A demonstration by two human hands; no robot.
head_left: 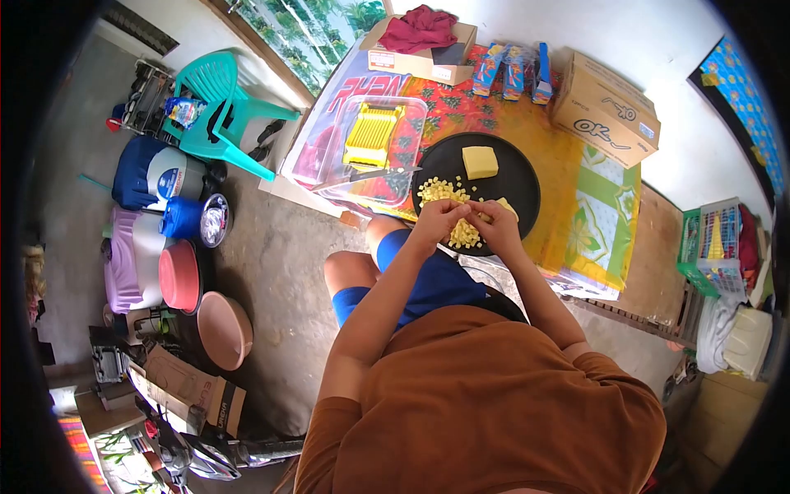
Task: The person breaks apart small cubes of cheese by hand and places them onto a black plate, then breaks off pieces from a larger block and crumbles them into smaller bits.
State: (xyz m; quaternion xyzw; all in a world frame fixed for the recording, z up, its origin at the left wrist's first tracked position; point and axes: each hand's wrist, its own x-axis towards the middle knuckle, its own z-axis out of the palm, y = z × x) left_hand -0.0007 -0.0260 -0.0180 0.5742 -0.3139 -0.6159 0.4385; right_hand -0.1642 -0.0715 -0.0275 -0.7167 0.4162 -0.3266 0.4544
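Both of my hands meet over a round black tray (pixel 527 177), fingertips pinched close together. My left hand (pixel 443 221) is closed above a heap of small pale-yellow cubes (pixel 436 191), which look like cheese. My right hand (pixel 495 226) is also closed, its fingers touching or nearly touching the left ones. Whatever sits between the fingertips is too small to make out. More cubes (pixel 466 237) lie below the hands. A block of cheese (pixel 480 162) rests farther back on the tray, and a smaller slab (pixel 508 207) shows partly behind my right hand.
Left of the tray, a knife (pixel 374 174) lies across a clear plastic container (pixel 417 123) holding a yellow slatted item (pixel 374 136). Behind are blue narrow boxes (pixel 513 70), a carton (pixel 605 107) and an open box (pixel 411 64) with red cloth. A green chair (pixel 216 132) stands left.
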